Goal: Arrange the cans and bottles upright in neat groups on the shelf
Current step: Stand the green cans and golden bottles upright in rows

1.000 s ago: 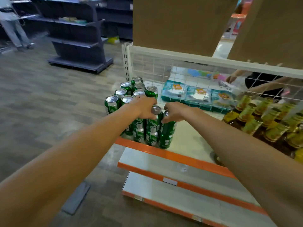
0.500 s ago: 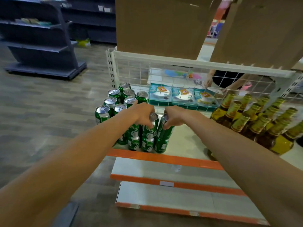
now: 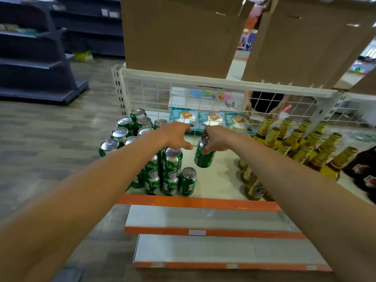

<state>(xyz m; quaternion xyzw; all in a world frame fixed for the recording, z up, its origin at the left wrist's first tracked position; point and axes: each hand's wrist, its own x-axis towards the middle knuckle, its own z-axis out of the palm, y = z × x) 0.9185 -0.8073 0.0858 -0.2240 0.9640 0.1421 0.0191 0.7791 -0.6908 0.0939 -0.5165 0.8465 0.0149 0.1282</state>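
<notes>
Green cans stand stacked two high at the left end of the white shelf. My right hand grips one green can near its top and holds it tilted above the shelf, right of the stack. My left hand hovers with spread fingers just above the top of a stacked can. A single low can stands at the front by the orange shelf edge. Amber bottles with gold caps crowd the right side.
A white wire grid backs the shelf, with blue packets and another person's hands behind it. Cardboard boxes sit on the shelf above. Two lower orange-edged shelves jut out below. Dark shelving stands far left.
My right hand has lifted a can off the top of the front stack and carried it to the right. My left hand has let go and opened its fingers above the stack.
</notes>
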